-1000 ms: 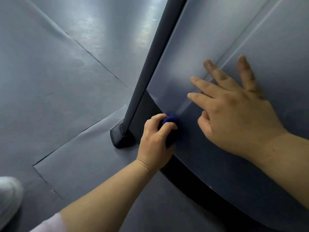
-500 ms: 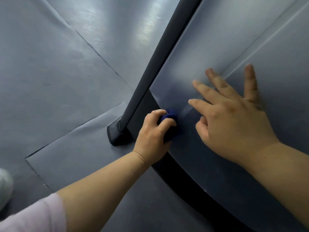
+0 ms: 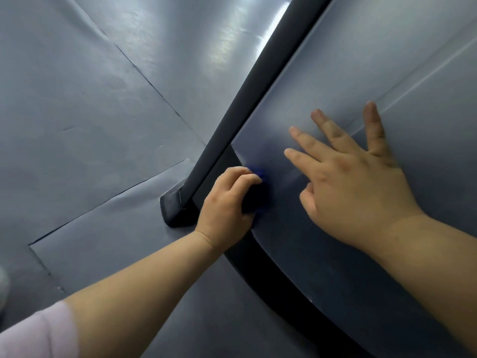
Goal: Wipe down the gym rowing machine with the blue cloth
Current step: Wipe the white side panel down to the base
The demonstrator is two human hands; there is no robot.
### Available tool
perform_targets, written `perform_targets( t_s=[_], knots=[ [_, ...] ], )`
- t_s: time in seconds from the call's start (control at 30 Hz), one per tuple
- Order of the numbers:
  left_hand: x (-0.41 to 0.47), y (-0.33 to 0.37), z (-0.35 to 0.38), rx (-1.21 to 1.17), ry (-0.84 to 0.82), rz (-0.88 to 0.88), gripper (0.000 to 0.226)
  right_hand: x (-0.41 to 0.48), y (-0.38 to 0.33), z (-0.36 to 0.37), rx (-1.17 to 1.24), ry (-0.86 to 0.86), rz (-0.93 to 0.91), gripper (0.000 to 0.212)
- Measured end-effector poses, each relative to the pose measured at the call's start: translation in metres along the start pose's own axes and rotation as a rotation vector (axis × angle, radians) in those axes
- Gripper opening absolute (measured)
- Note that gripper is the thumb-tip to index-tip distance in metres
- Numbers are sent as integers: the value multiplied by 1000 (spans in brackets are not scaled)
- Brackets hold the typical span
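The smooth grey curved panel of the rowing machine (image 3: 361, 73) slopes from upper right down to lower left, beside a dark bar (image 3: 247, 99) running diagonally to a floor foot. The left hand (image 3: 227, 202) has its fingers clamped on a bunched blue cloth (image 3: 254, 196), pressed at the panel's lower edge. The right hand (image 3: 356, 182) lies flat on the panel, fingers spread apart.

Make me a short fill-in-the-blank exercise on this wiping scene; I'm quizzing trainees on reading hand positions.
1. The blue cloth is bunched inside the ____ hand.
2. The right hand rests on the grey panel with its fingers ____.
3. The dark bar ends in a foot that sits on the ____.
4. The left arm wears a ____ sleeve.

Missing words: left; spread; floor; pink
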State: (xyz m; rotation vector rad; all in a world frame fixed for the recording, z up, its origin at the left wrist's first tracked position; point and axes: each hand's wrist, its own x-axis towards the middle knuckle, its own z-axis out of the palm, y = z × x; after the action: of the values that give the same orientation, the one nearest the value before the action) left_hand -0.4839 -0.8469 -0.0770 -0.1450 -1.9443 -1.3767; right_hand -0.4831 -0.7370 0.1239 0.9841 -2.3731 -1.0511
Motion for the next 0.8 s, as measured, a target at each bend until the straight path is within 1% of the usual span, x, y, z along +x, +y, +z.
perform_targets(
  t_s=[0.07, 0.13, 0.2, 0.27, 0.33, 0.37, 0.47, 0.5, 0.6, 0.63, 0.7, 0.8],
  knots=[
    [-2, -1, 9, 58, 11, 36, 39, 5, 1, -5, 16, 8, 15, 65],
    [-18, -14, 16, 115, -11, 35, 42, 8, 0, -7, 30, 10, 21, 65],
    [-35, -32, 15, 173, -99, -9, 46, 9, -2, -7, 20, -3, 11, 64],
    [-44, -48, 7, 232, -200, -102, 44, 7, -1, -5, 15, -15, 4, 63],
    [-42, -54, -4, 237, -250, -147, 42, 4, -1, -3, 8, -23, 3, 63],
    [-35, -50, -8, 209, -225, -138, 41, 3, -1, -2, 7, -28, 3, 63],
    [5, -17, -10, 85, -7, -76, 43, 5, -2, -4, 9, -33, 10, 65],
    [19, -6, -11, 56, 41, -70, 44, 7, -2, -5, 2, -25, 19, 65],
    [41, 2, -8, 53, 88, -34, 48, 18, -2, -13, -3, 14, 45, 66],
    [36, -1, -4, 63, 79, -19, 50, 23, -3, -15, -4, 20, 51, 65],
    [11, -13, 7, 94, -4, -11, 61, 32, -3, -16, -3, 23, 56, 65],
    [-27, -41, 11, 188, -168, -105, 81, 39, -5, -10, -18, 9, 40, 64]
  ],
)
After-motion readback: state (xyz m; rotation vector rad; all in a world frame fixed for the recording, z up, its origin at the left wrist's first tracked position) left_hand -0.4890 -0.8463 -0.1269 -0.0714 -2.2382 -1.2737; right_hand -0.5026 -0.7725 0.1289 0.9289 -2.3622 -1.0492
